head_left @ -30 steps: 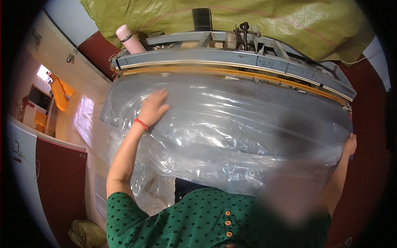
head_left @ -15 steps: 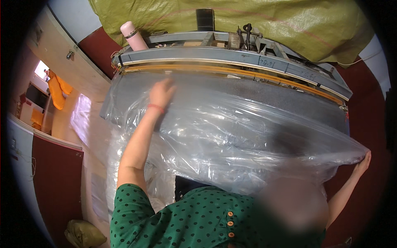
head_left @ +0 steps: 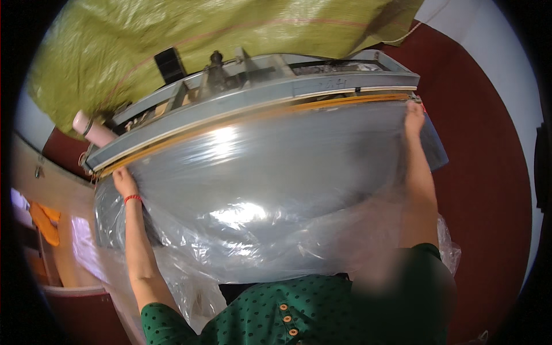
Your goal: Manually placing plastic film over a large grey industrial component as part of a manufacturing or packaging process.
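Note:
A wide sheet of clear plastic film (head_left: 276,155) is stretched smooth across the grey bench top before me. My left hand (head_left: 125,183), with a red band on its wrist, is closed on the film's far edge near the left end of the machine. At the right end, my right hand (head_left: 414,119) grips the same edge, its fingers close to the orange strip (head_left: 322,104). That strip runs along the front of a long grey metal frame (head_left: 247,99). Nearer my body the film hangs loose and crumpled, with bright glare on it.
A pink flask (head_left: 95,130) leans at the frame's left end. Behind the frame hangs a yellow-green woven sheet (head_left: 230,29), with a small black panel (head_left: 169,65) before it. A door (head_left: 52,178) stands at left; a dark red wall (head_left: 477,172) rises at right.
Both hands have moved away from me to the frame's two ends. The film's far edge is now drawn up to the orange strip and pulled taut. My view has turned to the right.

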{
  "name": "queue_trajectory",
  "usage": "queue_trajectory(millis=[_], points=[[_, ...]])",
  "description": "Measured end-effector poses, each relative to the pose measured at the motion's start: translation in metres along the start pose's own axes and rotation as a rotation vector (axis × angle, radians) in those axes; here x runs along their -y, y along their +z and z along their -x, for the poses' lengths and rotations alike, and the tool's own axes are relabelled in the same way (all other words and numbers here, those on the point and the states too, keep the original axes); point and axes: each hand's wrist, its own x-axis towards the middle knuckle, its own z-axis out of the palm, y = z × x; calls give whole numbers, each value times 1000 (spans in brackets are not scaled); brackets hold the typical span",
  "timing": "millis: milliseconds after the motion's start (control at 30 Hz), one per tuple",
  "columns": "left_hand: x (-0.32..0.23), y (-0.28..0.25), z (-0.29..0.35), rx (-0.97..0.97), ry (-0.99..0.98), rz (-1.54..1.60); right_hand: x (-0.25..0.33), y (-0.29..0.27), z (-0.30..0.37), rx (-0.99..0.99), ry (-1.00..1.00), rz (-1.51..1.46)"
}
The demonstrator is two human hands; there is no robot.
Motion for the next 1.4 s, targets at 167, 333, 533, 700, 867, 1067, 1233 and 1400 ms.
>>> queue_trajectory(millis=[167, 333, 533, 700, 867, 1067, 1233, 1400], points=[[44, 14, -27, 18, -161, 297, 18, 41, -3, 27, 39, -137], [27, 18, -23, -68, -118, 168, 9, 45, -4, -219, -52, 48], [33, -5, -30, -81, -317, 420, 13, 39, -12, -199, 226, -283], [8, 7, -19, -34, -343, 447, 30, 39, -6, -296, 158, -68], [-22, -39, -6, 271, -95, 353, 210, 92, 91, -103, -502, 2], [-108, -131, 24, 116, 20, 707, 355, 129, 257, 373, -1014, -100], [-34, -163, 23, 107, -57, 407, 327, 126, 287, 1112, -252, -524], [-6, -174, 69, 573, 457, -567, 236, 63, 208, 690, -153, -94]])
